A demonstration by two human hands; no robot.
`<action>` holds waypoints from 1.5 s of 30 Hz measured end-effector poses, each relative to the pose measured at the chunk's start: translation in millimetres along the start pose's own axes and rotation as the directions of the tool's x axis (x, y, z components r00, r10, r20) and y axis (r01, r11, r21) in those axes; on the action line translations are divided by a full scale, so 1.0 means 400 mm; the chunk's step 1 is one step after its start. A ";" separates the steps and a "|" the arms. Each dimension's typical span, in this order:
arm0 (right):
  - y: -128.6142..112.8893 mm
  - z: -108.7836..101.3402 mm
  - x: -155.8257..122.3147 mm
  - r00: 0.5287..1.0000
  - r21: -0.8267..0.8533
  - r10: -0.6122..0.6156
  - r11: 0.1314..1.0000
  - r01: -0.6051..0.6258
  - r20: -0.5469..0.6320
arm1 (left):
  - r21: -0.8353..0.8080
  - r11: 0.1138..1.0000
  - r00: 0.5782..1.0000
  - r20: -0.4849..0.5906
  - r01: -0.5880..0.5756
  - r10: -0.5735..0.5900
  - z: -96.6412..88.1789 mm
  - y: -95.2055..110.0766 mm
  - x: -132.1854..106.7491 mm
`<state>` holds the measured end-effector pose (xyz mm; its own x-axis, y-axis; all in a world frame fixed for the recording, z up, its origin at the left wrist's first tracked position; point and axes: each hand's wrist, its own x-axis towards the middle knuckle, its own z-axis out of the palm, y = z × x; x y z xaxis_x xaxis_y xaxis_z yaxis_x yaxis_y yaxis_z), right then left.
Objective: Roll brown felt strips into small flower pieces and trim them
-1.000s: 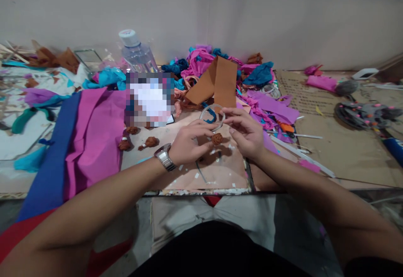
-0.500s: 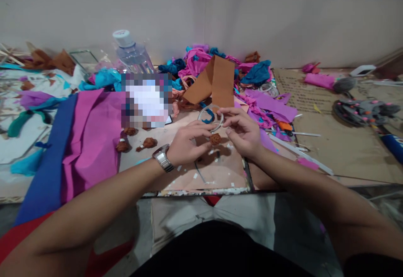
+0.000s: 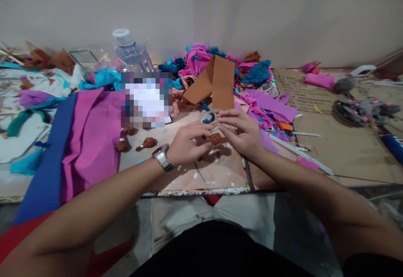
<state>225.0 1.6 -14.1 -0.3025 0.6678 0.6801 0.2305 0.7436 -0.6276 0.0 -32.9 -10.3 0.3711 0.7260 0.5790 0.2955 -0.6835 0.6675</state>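
Observation:
Between the thumb and fingers of my left hand (image 3: 189, 145), which wears a metal watch, is a small brown crepe-paper rose (image 3: 215, 138), its spiral top facing me. My right hand (image 3: 244, 132) pinches a clear ring that looks like a roll of tape (image 3: 201, 117), just above and behind the rose. The right fingertips are close to the rose; whether they touch it I cannot tell. On the table to the left lie several finished-looking brown paper roses (image 3: 148, 142), with white at their stems. A folded brown paper strip (image 3: 223, 84) lies beyond my hands.
Crumpled pink, purple and blue paper (image 3: 197, 61) is heaped at the back. A clear bottle (image 3: 134, 56) stands behind a blurred-out phone (image 3: 146, 100). Pink paper sheets (image 3: 91, 142) drape over the left edge. Cardboard (image 3: 315, 138) and white sticks (image 3: 302, 154) lie right.
The clear ring has tilted flatter. My right fingers have closed in toward the rose and straightened. The left hand has stayed almost still with the rose.

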 end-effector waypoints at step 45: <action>0.009 0.001 -0.002 0.989 -0.099 -0.095 0.989 0.107 0.115 | 0.122 0.989 0.988 0.119 0.086 -0.100 0.002 0.015 0.002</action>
<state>225.9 3.8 -17.1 -0.4274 0.5855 0.6889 0.2875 0.8104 -0.5104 2.5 -36.6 -6.3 0.4413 0.7766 0.4496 0.4313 -0.6229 0.6527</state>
